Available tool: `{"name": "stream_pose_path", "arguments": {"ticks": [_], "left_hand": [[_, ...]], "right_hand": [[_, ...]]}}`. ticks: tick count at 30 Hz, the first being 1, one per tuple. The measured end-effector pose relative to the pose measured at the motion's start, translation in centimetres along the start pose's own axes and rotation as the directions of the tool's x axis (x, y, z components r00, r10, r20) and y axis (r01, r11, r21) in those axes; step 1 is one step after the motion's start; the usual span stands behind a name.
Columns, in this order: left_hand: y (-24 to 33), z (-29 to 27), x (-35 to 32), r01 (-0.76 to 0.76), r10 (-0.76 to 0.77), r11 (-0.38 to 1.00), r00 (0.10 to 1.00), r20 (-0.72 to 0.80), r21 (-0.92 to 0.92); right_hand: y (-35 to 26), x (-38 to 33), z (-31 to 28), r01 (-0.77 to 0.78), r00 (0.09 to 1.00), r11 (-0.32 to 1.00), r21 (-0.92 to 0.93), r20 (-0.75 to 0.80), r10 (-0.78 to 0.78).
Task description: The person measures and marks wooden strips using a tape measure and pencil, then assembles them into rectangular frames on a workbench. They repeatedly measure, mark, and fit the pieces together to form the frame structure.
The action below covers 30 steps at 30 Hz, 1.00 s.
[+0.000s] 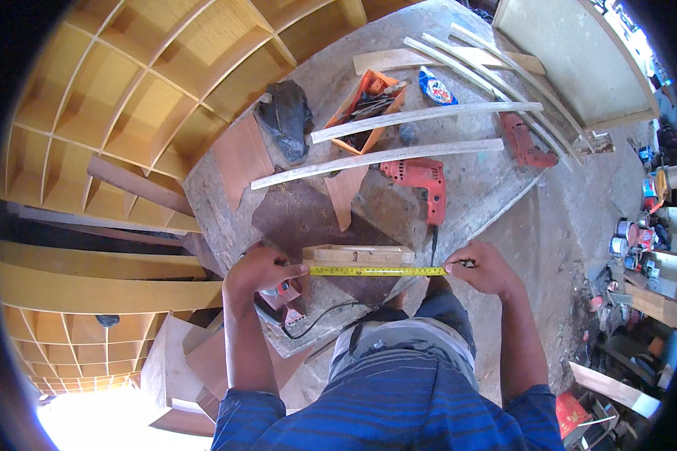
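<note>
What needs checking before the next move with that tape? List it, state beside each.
1. Yellow tape measure stretched flat along the wooden piece: ok.
2. Left hand pinning the tape's left end: ok.
3. Right hand holding the other end taut: ok.
4. Tape ends level with the piece's ends: cannot tell.
5. Red drill clear of the piece: ok.
6. Black cable clear of the hands: ok.

The 1 head camera looks steeply down from above the person's chest, close to both hands, facing forward over the worktable (459, 195), with fisheye bending toward the rim.
</note>
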<state>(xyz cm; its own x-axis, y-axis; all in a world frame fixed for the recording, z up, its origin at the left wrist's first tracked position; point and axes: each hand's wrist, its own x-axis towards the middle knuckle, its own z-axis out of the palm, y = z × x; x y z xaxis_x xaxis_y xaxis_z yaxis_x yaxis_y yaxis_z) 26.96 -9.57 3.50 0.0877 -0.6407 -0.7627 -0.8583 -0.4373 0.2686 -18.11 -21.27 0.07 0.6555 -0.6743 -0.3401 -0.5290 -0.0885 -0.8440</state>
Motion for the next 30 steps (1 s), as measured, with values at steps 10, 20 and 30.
{"name": "stream_pose_path", "arguments": {"ticks": [10,20,30], "left_hand": [[0.5,-0.1,0.0,0.092,-0.092,0.995,0.996,0.007,-0.034],[2.1,-0.9,0.0,0.156,-0.157,0.988,0.987,0.043,0.016],[2.1,-0.5,0.1,0.183,-0.184,0.982,0.983,0.014,0.047]], "right_hand": [[0.3,-0.1,0.1,-0.039,0.999,0.999,-0.01,-0.007,0.039],[-0.1,0.1,0.1,-0.08,0.996,0.997,-0.012,0.024,0.08],[0.5,-0.1,0.3,-0.004,0.999,0.999,-0.053,-0.043,0.002]]}}
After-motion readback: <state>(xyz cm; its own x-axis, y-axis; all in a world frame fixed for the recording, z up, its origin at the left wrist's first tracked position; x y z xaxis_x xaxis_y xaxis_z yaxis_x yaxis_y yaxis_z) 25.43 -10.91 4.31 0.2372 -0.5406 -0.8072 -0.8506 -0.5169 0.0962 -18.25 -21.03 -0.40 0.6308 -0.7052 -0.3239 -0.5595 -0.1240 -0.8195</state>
